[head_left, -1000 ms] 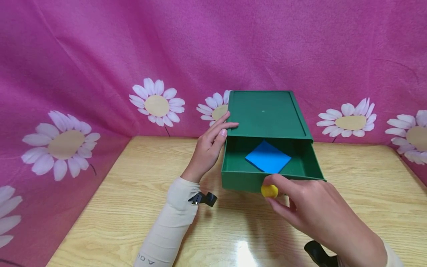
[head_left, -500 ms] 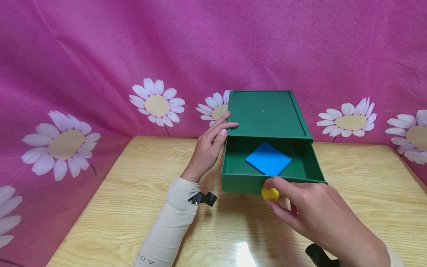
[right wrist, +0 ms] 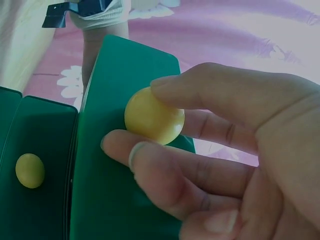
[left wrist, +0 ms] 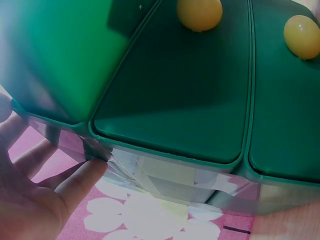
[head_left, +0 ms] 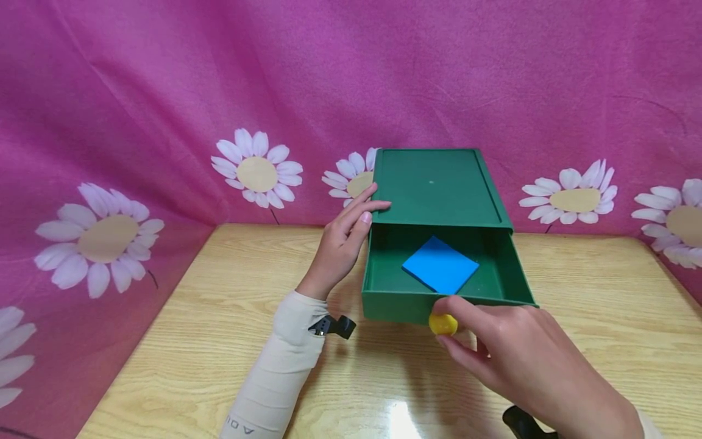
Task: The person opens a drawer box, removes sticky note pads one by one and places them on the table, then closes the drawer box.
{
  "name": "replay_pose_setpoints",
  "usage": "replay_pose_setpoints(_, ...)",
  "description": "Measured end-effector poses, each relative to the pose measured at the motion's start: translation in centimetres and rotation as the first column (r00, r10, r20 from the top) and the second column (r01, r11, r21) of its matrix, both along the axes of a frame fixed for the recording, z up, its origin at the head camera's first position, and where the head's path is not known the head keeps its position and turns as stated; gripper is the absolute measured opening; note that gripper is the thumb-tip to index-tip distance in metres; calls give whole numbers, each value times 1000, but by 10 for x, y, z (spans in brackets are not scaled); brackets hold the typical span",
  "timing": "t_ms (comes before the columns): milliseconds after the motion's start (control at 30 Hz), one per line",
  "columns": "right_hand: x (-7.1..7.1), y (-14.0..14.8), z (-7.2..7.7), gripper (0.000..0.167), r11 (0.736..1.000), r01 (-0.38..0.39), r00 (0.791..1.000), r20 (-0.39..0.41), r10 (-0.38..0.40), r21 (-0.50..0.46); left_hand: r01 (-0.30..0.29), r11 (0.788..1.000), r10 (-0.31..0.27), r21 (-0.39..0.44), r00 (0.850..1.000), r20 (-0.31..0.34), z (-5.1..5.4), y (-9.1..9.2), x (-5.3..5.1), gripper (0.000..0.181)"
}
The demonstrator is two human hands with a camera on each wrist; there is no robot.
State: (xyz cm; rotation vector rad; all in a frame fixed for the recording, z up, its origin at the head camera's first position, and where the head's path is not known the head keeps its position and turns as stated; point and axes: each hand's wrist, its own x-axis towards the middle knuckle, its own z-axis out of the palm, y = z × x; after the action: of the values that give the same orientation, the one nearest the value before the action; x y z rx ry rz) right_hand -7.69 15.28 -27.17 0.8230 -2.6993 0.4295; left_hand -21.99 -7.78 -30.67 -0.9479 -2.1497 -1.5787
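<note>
A green drawer unit [head_left: 439, 186] stands on the table with its top drawer [head_left: 400, 305] pulled out towards me. A flat blue square [head_left: 440, 265] lies inside, turned like a diamond. My right hand [head_left: 512, 341] pinches the round yellow knob [head_left: 443, 324] on the drawer's front; in the right wrist view, thumb and fingers are around the same knob [right wrist: 152, 117]. My left hand [head_left: 340, 250] rests against the unit's left side, fingers extended, some fingertips over the top edge. The left wrist view shows that hand [left wrist: 45, 185] touching the side.
Lower drawers [left wrist: 170, 100] of the unit have their own yellow knobs [left wrist: 200, 12]. A wooden table [head_left: 219, 317] lies under everything. Behind and to the left hangs a pink cloth [head_left: 307, 73] with white flowers, close to the unit's back.
The top drawer has slid slightly further out towards me, with my right hand on its knob. The blue square has come with it. My left hand stays in place.
</note>
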Motion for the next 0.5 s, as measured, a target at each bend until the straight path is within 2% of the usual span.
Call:
replay_pose_setpoints(100, 1, -1, 0, 41, 1000, -6, 1000, -10, 6, -1, -3, 1000, 3, -3, 1000, 11, 7, 0, 7, 35)
replay_pose_setpoints(400, 3, -1, -2, 42, 1000, -16, 1000, -13, 16, -13, -3, 1000, 3, -4, 1000, 13, 8, 0, 7, 34)
replay_pose_setpoints(500, 4, -1, -2, 42, 1000, -11, 1000, 8, 11, -8, -5, 1000, 5, -6, 1000, 17, 7, 0, 7, 34)
